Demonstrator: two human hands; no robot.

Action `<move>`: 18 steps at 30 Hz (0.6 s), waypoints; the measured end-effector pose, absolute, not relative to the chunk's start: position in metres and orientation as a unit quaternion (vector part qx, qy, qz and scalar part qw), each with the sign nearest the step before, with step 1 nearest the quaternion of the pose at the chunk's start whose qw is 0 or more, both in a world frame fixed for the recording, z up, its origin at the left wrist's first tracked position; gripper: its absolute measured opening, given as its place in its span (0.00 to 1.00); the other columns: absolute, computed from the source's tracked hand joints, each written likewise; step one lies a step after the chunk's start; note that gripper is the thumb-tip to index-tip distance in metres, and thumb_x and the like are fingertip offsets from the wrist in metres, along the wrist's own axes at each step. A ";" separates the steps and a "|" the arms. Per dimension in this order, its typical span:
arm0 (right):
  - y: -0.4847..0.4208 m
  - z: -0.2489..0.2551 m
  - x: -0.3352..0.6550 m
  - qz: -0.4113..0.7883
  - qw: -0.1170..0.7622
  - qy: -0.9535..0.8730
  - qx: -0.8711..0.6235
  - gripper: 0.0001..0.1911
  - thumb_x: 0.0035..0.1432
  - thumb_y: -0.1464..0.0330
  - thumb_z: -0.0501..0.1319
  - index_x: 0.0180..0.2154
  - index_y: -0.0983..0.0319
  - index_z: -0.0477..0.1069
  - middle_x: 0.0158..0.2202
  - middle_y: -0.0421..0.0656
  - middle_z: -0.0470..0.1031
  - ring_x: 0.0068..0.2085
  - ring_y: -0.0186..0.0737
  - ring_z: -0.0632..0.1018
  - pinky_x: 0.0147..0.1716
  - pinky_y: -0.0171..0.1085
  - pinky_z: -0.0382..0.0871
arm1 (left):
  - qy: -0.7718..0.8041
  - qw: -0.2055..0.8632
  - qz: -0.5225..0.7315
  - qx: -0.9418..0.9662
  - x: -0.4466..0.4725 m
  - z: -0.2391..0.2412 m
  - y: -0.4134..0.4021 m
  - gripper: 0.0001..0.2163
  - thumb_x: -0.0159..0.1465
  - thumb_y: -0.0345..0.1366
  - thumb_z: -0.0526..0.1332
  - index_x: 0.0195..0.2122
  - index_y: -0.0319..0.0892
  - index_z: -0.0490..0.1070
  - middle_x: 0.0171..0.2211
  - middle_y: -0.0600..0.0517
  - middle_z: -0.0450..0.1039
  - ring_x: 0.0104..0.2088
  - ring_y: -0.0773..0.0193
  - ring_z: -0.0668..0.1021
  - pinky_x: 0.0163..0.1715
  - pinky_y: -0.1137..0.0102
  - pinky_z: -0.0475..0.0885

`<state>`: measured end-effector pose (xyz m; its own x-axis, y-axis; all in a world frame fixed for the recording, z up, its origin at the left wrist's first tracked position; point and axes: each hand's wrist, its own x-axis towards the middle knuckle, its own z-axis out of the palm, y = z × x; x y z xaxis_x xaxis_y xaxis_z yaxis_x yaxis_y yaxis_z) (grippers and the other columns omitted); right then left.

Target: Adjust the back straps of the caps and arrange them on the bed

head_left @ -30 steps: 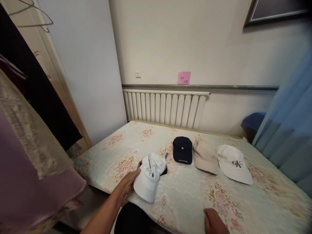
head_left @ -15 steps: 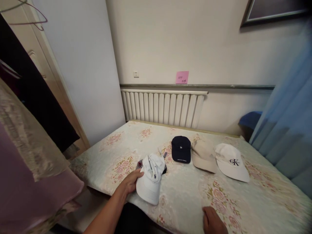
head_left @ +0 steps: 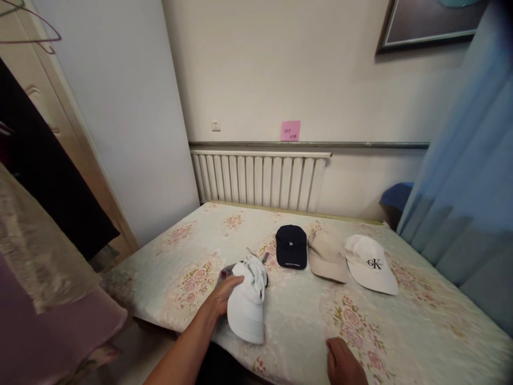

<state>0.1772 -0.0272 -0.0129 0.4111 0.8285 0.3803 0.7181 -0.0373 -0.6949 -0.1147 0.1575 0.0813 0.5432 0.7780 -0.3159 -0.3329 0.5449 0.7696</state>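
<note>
Our left hand [head_left: 223, 295] grips the white cap [head_left: 247, 303] near the bed's [head_left: 420, 326] front edge; our right hand [head_left: 343, 362] rests loosely open on it.

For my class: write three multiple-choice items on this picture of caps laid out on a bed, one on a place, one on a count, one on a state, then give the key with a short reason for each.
1. Where does the dark navy cap lie?
A. Left end of the row of three caps
B. Between the beige cap and the white logo cap
C. On the radiator

2. How many caps lie in the row apart from the one under the hand?
A. Two
B. Three
C. Five

3. What is the left hand doing?
A. Hanging in the air over the bed
B. Resting flat on the wall
C. Holding the side of the white cap

Key: 1 A, the beige cap and the white logo cap lie to its right. 2 B, navy, beige and white lie side by side. 3 C, its fingers curl against the cap's crown on the bed.
</note>
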 end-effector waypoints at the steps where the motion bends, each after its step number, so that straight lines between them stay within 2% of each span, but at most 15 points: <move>1: -0.027 -0.013 0.177 0.066 0.439 -0.538 -0.717 0.10 0.48 0.62 0.51 0.25 0.51 0.71 0.27 0.42 0.74 0.32 0.50 0.77 0.32 0.44 0.72 | 0.323 0.812 0.349 0.339 -0.112 0.086 0.155 0.22 0.50 0.31 0.65 0.47 0.35 0.69 0.38 0.42 0.78 0.41 0.50 0.78 0.45 0.59 0.70; 6: -0.029 -0.013 0.177 0.079 0.452 -0.523 -0.718 0.09 0.48 0.62 0.53 0.25 0.51 0.71 0.26 0.41 0.74 0.30 0.49 0.77 0.32 0.43 0.71 | 0.253 0.811 0.355 0.390 -0.104 0.113 0.135 0.28 0.48 0.27 0.64 0.53 0.38 0.65 0.42 0.43 0.76 0.43 0.50 0.77 0.47 0.58 0.69; 10: -0.027 -0.016 0.181 0.079 0.461 -0.494 -0.733 0.09 0.47 0.61 0.53 0.26 0.53 0.71 0.25 0.42 0.75 0.29 0.47 0.77 0.29 0.41 0.71 | 0.230 0.813 0.348 0.407 -0.097 0.129 0.117 0.28 0.46 0.27 0.64 0.52 0.37 0.67 0.40 0.44 0.77 0.44 0.47 0.77 0.46 0.55 0.69; 12: -0.021 -0.016 0.180 0.115 0.474 -0.462 -0.740 0.09 0.46 0.61 0.54 0.25 0.55 0.72 0.26 0.43 0.76 0.29 0.46 0.77 0.31 0.41 0.71 | 0.233 0.813 0.341 0.410 -0.092 0.134 0.108 0.27 0.45 0.27 0.64 0.50 0.37 0.68 0.40 0.44 0.77 0.44 0.46 0.76 0.46 0.55 0.69; 14: -0.013 -0.011 0.173 0.234 0.507 -0.408 -0.722 0.10 0.44 0.60 0.56 0.24 0.58 0.71 0.25 0.44 0.76 0.28 0.46 0.77 0.31 0.41 0.71 | 0.243 0.811 0.334 0.414 -0.086 0.137 0.098 0.26 0.43 0.27 0.63 0.47 0.38 0.70 0.39 0.45 0.77 0.45 0.46 0.76 0.46 0.54 0.70; 16: -0.006 0.001 0.159 0.412 0.550 -0.338 -0.644 0.15 0.42 0.56 0.60 0.24 0.61 0.71 0.24 0.46 0.76 0.26 0.46 0.77 0.29 0.42 0.71 | 0.248 0.814 0.325 0.412 -0.079 0.139 0.088 0.26 0.41 0.28 0.63 0.46 0.39 0.71 0.38 0.46 0.77 0.45 0.45 0.76 0.46 0.53 0.70; 18: -0.005 0.021 0.140 0.541 0.588 -0.260 -0.542 0.22 0.41 0.51 0.63 0.29 0.63 0.72 0.30 0.49 0.78 0.32 0.47 0.79 0.37 0.44 0.71 | 0.235 0.830 0.309 0.400 -0.073 0.137 0.076 0.26 0.41 0.30 0.64 0.45 0.39 0.71 0.38 0.46 0.77 0.46 0.44 0.75 0.46 0.52 0.69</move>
